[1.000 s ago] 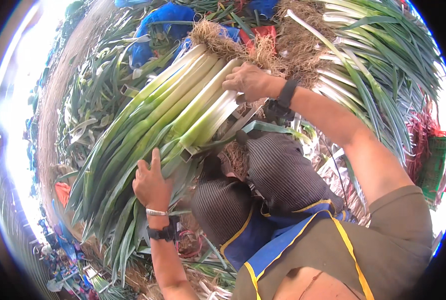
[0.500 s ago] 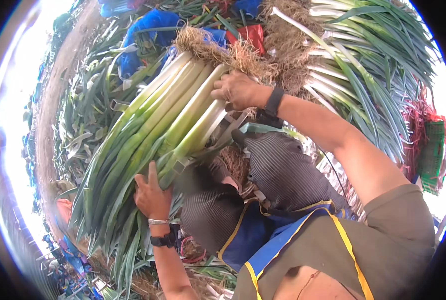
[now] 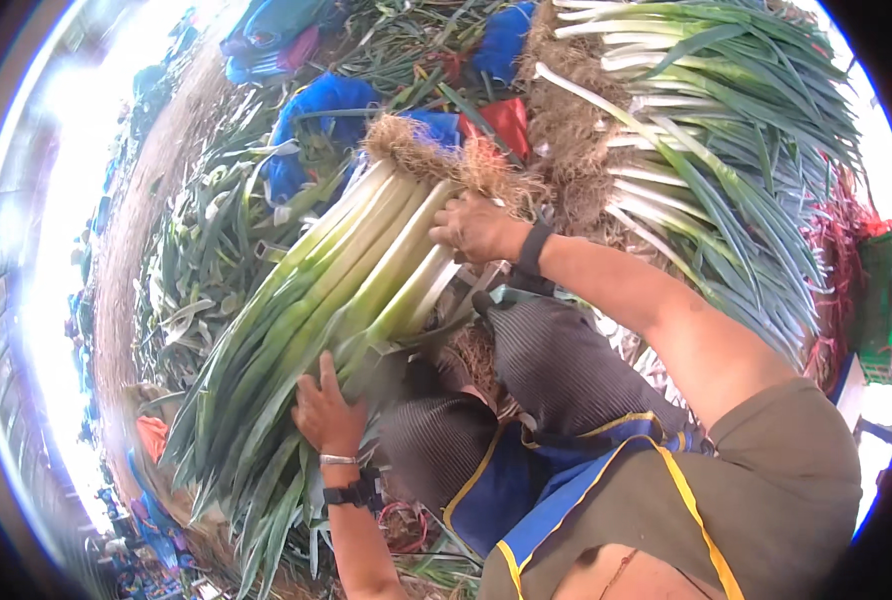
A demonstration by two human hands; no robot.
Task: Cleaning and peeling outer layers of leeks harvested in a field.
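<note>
An olive shirt (image 3: pixel 786 465) sits under a yellow-trimmed blue apron (image 3: pixel 506 490).

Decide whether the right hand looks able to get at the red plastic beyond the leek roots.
Probably yes: only the shaggy roots appear to lie between the right hand, at the pale stalks, and the red plastic.

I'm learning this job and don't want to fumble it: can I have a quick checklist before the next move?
1. Right hand at the white stalks: ok, fingers curled at their edge.
2. Left hand at the green leaves: ok, one finger outstretched.
3. Roots gathered at one end: ok, bunched together.
4. Leaf tips level: not ok, they trail unevenly.
5. Firm grip by both hands: cannot tell, the palms are hidden.
</note>
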